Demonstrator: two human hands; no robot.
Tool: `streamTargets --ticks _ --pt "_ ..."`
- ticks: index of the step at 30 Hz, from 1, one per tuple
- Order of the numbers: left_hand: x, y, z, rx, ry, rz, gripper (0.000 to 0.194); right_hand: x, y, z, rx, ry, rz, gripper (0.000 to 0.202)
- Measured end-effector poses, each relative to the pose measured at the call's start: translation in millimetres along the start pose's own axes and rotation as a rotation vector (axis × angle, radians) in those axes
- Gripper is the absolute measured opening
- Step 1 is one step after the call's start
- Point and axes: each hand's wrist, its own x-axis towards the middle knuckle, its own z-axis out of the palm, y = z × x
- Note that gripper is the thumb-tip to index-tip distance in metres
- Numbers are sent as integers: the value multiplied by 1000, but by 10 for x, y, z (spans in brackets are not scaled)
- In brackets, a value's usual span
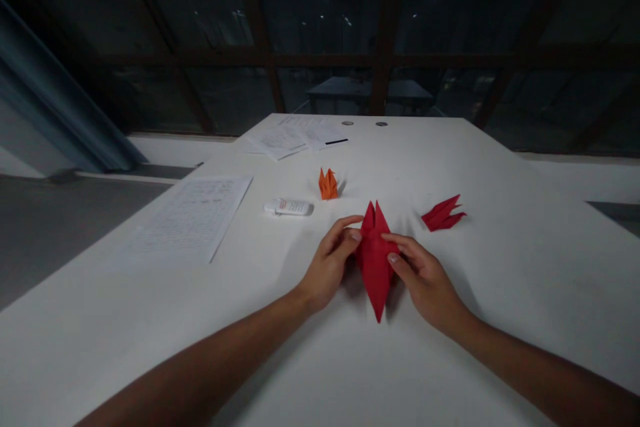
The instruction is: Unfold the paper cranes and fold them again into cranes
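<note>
A red sheet of origami paper (pixel 377 267), folded into a long diamond with two points at its far end, is held just above the white table. My left hand (pixel 327 263) pinches its left edge between thumb and fingers. On the opposite edge, my right hand (pixel 425 277) grips the paper with the thumb on top and the index finger stretched across it. The lower tip points toward me. Beyond my right hand lies a red folded paper crane (pixel 443 213) on its side. A small orange folded paper crane (pixel 328 184) stands farther off, left of the held paper.
A white tube (pixel 289 207), perhaps glue, lies left of my hands. Written sheets (pixel 200 217) cover part of the table's left side, with more papers (pixel 295 136) and a dark pen-like strip (pixel 337 141) at the far end. Dark windows stand behind the table (pixel 525 267).
</note>
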Motion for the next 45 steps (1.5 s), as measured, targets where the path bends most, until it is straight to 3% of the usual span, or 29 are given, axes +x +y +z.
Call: streamTargets --ticks 4,10,16,25,32,45 --pt "-28 71 39 -179 -78 -60 52 -13 -48 -9 90 -56 30 36" --pt "-41 72 -11 -120 -228 -26 38 -7 -70 -21 169 -105 33 36" --pt "-10 50 -28 -154 -187 -56 49 34 -32 -15 112 28 66 37" --pt "16 13 -18 -34 -148 -28 21 17 -13 5 43 58 -10 37" --pt "22 51 -2 -153 -157 -87 25 31 -25 -8 41 56 28 33" --pt "8 15 -31 25 -217 5 26 -20 -70 1 -64 -20 19 27"
